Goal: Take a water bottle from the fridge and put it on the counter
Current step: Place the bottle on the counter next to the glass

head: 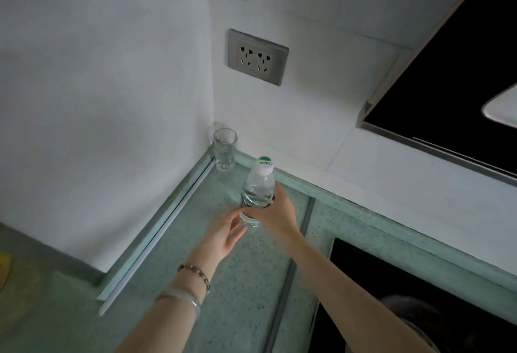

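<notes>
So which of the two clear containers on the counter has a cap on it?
The water bottle, held by the right hand, has a white-green cap; the drinking glass in the corner is open-topped.

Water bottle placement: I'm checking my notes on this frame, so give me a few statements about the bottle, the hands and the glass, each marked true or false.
1. The right hand grips the water bottle. True.
2. The bottle's cap is off. False: a white and green cap is on.
3. An empty glass stands in the counter corner. True.
4. The bottle lies on its side. False: it is roughly upright.
5. The left hand holds the glass. False: it is open by the bottle's base.
</notes>
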Demonstrator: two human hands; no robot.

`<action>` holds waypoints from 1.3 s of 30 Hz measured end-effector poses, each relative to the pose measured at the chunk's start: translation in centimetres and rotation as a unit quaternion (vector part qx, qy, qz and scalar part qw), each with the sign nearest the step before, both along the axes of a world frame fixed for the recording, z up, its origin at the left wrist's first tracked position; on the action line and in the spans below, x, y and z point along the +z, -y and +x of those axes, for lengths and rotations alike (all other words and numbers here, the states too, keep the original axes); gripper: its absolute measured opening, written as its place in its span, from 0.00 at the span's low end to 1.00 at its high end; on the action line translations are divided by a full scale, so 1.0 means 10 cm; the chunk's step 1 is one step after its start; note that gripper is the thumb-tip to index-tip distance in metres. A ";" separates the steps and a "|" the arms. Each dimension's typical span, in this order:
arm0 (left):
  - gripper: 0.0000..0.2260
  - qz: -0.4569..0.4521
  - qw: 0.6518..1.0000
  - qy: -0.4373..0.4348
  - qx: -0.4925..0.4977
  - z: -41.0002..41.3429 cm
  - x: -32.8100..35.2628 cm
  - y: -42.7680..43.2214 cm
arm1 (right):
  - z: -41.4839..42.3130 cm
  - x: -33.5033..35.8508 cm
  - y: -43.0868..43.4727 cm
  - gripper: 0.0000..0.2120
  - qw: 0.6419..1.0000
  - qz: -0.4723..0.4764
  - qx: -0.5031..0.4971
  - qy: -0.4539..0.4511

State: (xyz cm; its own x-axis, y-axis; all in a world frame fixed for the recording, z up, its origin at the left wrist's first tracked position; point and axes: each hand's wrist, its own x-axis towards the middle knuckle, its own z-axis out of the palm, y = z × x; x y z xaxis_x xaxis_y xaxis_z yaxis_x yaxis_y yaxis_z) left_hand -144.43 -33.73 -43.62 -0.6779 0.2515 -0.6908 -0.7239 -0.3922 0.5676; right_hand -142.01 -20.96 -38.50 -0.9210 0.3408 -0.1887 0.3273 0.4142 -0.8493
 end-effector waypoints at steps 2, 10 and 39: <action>0.19 -0.020 1.000 0.012 -0.007 -0.03 0.01 -0.05 | -0.09 -0.01 -0.02 0.28 1.000 0.004 -0.004 -0.009; 0.06 0.027 0.997 0.018 0.069 -0.33 0.06 -0.26 | -0.50 -0.10 -0.16 0.31 1.000 0.023 -0.002 -0.021; 0.11 -0.254 0.829 -0.482 0.125 0.55 1.56 0.67 | 0.70 1.24 -0.01 0.31 0.941 -0.189 -0.033 -0.280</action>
